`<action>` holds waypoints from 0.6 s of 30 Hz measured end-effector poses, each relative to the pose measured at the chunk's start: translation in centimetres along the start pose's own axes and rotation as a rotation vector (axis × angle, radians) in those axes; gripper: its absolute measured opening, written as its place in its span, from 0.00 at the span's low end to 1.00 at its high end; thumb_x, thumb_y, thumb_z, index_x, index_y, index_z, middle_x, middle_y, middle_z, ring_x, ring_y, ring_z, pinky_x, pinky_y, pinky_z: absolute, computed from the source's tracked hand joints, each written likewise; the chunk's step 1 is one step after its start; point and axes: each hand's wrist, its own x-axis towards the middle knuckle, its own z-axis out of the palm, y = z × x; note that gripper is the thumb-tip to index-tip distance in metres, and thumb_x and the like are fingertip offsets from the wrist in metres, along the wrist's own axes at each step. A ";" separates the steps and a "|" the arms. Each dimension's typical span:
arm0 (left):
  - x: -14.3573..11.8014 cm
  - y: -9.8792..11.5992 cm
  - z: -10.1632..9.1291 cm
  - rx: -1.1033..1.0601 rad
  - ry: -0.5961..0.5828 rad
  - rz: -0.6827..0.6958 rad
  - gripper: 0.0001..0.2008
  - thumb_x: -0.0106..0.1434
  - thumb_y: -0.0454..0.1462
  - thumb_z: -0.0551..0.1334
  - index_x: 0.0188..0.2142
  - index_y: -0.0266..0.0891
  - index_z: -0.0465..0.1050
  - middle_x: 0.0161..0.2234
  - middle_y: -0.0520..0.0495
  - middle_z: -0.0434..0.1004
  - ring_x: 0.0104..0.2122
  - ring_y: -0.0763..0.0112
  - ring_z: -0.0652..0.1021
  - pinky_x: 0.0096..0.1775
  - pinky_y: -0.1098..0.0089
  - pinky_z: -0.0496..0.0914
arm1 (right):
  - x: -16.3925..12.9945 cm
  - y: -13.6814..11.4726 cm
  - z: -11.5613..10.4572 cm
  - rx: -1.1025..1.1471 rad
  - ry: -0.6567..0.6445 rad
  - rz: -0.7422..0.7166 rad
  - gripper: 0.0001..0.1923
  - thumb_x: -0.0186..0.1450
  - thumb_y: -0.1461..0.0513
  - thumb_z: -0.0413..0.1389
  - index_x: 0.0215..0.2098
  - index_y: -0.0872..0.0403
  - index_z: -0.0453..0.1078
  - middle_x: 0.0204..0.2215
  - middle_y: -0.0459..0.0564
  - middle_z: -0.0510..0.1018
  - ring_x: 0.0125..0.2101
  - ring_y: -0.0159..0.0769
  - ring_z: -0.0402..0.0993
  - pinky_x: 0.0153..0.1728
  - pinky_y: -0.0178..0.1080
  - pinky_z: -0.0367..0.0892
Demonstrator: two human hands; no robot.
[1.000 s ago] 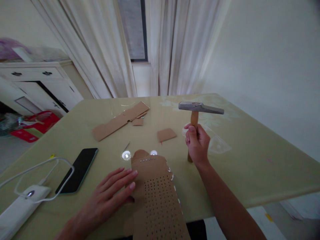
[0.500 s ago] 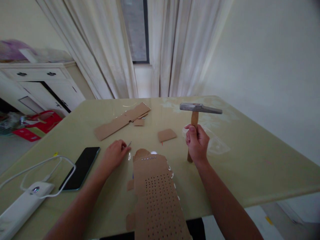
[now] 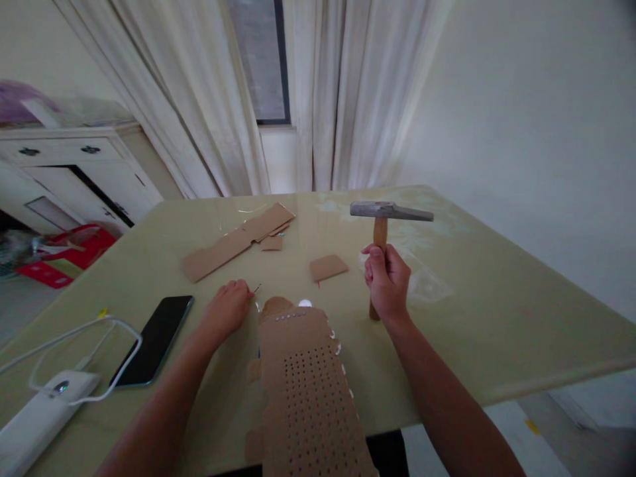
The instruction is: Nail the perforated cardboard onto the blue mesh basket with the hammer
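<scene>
My right hand (image 3: 386, 281) grips the wooden handle of a hammer (image 3: 390, 212), held upright with the metal head on top and the handle's end on the table (image 3: 497, 311). My left hand (image 3: 226, 311) is closed around a thin nail (image 3: 256, 289) just left of the far end of a perforated cardboard strip (image 3: 308, 391). The strip lies in front of me, full of small punched holes, and runs over the near table edge.
A black phone (image 3: 154, 339) lies to the left, beside a white power bank (image 3: 34, 417) with a looped white cable (image 3: 89, 331). Cardboard scraps (image 3: 233, 242) and a small cardboard piece (image 3: 328, 267) lie farther back. A white cabinet (image 3: 74, 172) and curtains (image 3: 223, 99) stand behind.
My left hand left the cardboard strip, moved forward to the nail beside its far end and closed on it. The hammer in my right hand stayed upright, nearly still.
</scene>
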 end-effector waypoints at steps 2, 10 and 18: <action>0.1 0.2 -0.2 -0.016 0.000 -0.002 0.11 0.75 0.34 0.55 0.42 0.36 0.77 0.45 0.30 0.84 0.49 0.48 0.83 0.51 0.58 0.71 | 0.0 0.1 0.0 0.003 -0.001 0.003 0.17 0.77 0.46 0.59 0.41 0.50 0.74 0.20 0.36 0.60 0.19 0.28 0.54 0.17 0.33 0.50; 0.0 0.3 -2.8 -0.167 0.119 -0.073 0.11 0.77 0.37 0.51 0.46 0.38 0.72 0.42 0.36 0.85 0.43 0.51 0.84 0.44 0.59 0.73 | 0.0 0.0 0.0 0.008 0.005 0.018 0.18 0.77 0.46 0.59 0.40 0.50 0.74 0.20 0.36 0.61 0.19 0.28 0.54 0.17 0.33 0.51; -3.4 7.0 -8.0 -0.874 0.336 0.360 0.13 0.75 0.44 0.61 0.51 0.42 0.79 0.43 0.46 0.85 0.43 0.63 0.82 0.46 0.64 0.76 | 0.0 -0.3 0.1 -0.007 0.016 0.030 0.18 0.77 0.46 0.60 0.40 0.50 0.74 0.21 0.36 0.60 0.18 0.27 0.54 0.17 0.32 0.50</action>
